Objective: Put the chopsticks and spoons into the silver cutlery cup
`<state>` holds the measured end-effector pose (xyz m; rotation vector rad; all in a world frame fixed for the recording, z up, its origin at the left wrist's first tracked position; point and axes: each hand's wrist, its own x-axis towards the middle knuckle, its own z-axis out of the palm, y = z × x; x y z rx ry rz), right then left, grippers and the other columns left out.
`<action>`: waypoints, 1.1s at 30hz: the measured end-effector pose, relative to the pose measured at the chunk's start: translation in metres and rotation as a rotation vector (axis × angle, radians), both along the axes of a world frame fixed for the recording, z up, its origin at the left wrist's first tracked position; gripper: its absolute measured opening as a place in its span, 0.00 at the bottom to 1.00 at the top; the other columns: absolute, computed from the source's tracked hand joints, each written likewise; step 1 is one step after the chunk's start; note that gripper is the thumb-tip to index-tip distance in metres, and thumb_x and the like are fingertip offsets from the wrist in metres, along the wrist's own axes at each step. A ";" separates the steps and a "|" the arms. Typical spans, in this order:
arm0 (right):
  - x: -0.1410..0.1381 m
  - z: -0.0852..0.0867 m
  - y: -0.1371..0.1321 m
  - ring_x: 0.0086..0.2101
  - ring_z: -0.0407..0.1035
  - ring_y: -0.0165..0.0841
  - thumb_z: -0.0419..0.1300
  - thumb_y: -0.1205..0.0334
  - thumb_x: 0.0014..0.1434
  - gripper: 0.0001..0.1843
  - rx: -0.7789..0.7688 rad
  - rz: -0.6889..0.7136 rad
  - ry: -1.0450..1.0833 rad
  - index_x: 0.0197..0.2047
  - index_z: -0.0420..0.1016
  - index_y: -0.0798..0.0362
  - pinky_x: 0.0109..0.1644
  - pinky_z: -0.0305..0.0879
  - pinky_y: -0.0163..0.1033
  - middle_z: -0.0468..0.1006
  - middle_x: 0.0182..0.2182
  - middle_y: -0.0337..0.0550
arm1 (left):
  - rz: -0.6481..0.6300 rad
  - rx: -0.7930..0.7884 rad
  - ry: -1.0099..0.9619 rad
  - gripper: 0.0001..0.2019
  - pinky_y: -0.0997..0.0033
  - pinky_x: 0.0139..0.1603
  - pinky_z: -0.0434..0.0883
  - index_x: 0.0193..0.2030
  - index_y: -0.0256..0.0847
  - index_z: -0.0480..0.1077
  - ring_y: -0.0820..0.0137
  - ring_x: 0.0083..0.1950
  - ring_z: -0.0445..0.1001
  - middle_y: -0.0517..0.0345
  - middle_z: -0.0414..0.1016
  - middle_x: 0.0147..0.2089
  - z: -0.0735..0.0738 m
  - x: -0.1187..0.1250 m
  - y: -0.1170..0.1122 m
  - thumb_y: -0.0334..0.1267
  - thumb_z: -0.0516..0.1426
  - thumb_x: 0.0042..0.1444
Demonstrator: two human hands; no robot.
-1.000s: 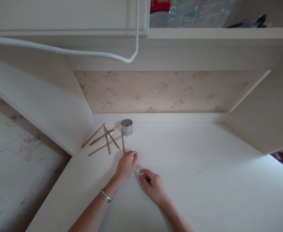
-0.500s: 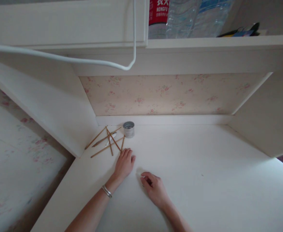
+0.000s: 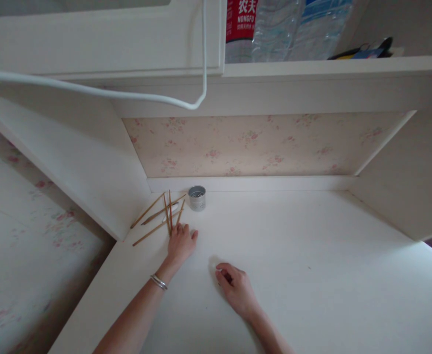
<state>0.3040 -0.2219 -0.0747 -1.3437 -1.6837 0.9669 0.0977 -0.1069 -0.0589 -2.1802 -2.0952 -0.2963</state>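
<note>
Several thin wooden sticks (image 3: 153,216) lie scattered at the back left of a white desk (image 3: 293,255). My left hand (image 3: 180,243) rests flat on the desk, fingers stretched out, fingertips touching the near ends of the sticks. A silver bracelet (image 3: 159,281) is on that wrist. My right hand (image 3: 235,289) lies on the desk further right with its fingers curled under; what it holds, if anything, is hidden. A small grey metal cup (image 3: 197,197) stands just behind the sticks, by the back ledge.
A white cable (image 3: 157,101) hangs across the top. On the upper shelf (image 3: 312,66) stand plastic water bottles (image 3: 275,27). White side panels flank the desk left and right. Floral wallpaper (image 3: 260,145) backs it. A floral-patterned surface lies at the far left.
My left hand has slid left and back onto the sticks, pushing some of them closer together. My right hand has stayed put.
</note>
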 end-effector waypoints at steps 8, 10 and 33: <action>0.000 0.001 0.000 0.25 0.68 0.30 0.54 0.54 0.65 0.14 -0.008 -0.005 -0.004 0.43 0.77 0.53 0.29 0.60 0.32 0.77 0.26 0.41 | -0.047 0.022 -0.018 0.22 0.56 0.64 0.60 0.56 0.34 0.70 0.55 0.63 0.65 0.39 0.69 0.61 0.019 -0.017 0.007 0.47 0.48 0.65; 0.000 0.001 0.000 0.25 0.68 0.30 0.54 0.54 0.65 0.14 0.002 -0.008 -0.010 0.42 0.77 0.53 0.29 0.60 0.32 0.77 0.26 0.41 | -0.054 0.061 -0.027 0.23 0.56 0.64 0.60 0.59 0.37 0.68 0.55 0.65 0.63 0.42 0.66 0.64 0.032 -0.030 0.020 0.48 0.49 0.64; -0.005 0.005 0.007 0.25 0.68 0.29 0.53 0.59 0.65 0.12 0.014 -0.022 -0.070 0.37 0.77 0.52 0.29 0.57 0.30 0.77 0.25 0.39 | 0.132 -0.310 -0.136 0.37 0.22 0.60 0.49 0.71 0.62 0.46 0.37 0.71 0.48 0.53 0.51 0.74 0.018 -0.094 0.096 0.66 0.43 0.56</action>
